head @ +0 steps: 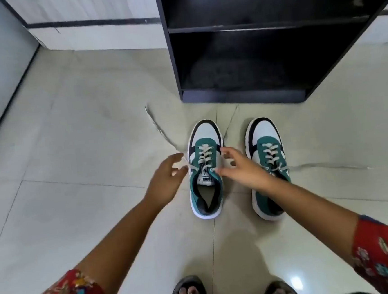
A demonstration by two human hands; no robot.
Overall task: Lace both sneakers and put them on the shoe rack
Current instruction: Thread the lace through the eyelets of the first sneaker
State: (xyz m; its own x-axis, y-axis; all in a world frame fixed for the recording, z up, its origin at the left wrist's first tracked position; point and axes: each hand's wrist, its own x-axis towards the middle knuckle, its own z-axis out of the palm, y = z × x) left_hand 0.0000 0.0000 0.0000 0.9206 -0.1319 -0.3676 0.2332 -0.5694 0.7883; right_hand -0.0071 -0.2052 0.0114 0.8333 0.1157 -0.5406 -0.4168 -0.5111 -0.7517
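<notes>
Two teal, white and black sneakers stand side by side on the tiled floor, toes toward the shoe rack (242, 95). The left sneaker (207, 192) has white lace crossed through its eyelets. One loose lace end (161, 131) runs up and left across the floor. My left hand (165, 182) is at that sneaker's left side, thumb and forefinger loosely pinching this lace. My right hand (239, 168) rests on the sneaker's right side, fingers apart, one fingertip at a top eyelet. The right sneaker (266, 145) is laced and partly hidden by my right forearm.
The black shoe rack has two open shelves with nothing on them. A lace end (330, 166) from the right sneaker trails right over the floor. My sandalled feet (189, 290) are at the bottom edge. A white wall with a dark stripe is at the back left.
</notes>
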